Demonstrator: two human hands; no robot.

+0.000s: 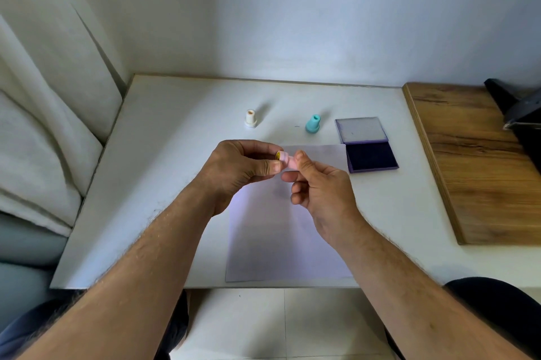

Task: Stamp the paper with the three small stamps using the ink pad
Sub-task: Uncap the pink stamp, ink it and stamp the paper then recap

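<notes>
Head view, left to right: a white stamp (251, 118) stands upright at the back of the white bench (164, 154). Nearer, above the sheet of paper (281, 242), the left hand (243, 166) pinches the yellow-rimmed end of a pink stamp (286, 159) between its fingers, and the right hand (319, 192) pinches the other end; the stamp lies sideways in the air between them. A teal stamp (312, 123) stands behind the paper. Just right of it, the purple ink pad (370, 156) lies open, dark pad in the tray, lid flat behind. A wooden board (474, 160) borders the bench.
</notes>
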